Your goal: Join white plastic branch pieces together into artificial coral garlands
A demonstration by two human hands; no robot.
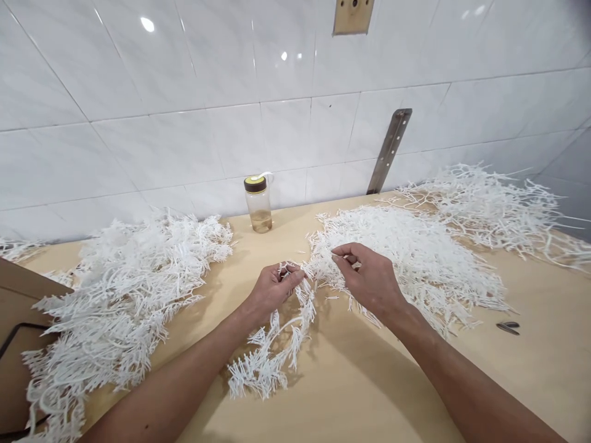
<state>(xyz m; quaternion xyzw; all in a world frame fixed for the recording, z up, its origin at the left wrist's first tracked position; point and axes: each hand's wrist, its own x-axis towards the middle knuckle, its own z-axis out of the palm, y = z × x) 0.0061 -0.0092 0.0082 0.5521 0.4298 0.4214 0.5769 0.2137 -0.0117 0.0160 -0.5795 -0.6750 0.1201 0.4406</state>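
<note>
My left hand is closed in a pinch on a white plastic branch covered in small forked sprigs. The branch hangs from the fingers and curves down toward the table. To the right, my right hand is over the edge of a heap of small loose white sprigs. Its thumb and index finger are pinched together; anything between them is too small to make out against the heap.
A big pile of bushy white branches lies at the left, near a cardboard box. Barer white stems lie at the back right. A drinking bottle and a metal bracket stand by the tiled wall. Small dark snips lie at the right.
</note>
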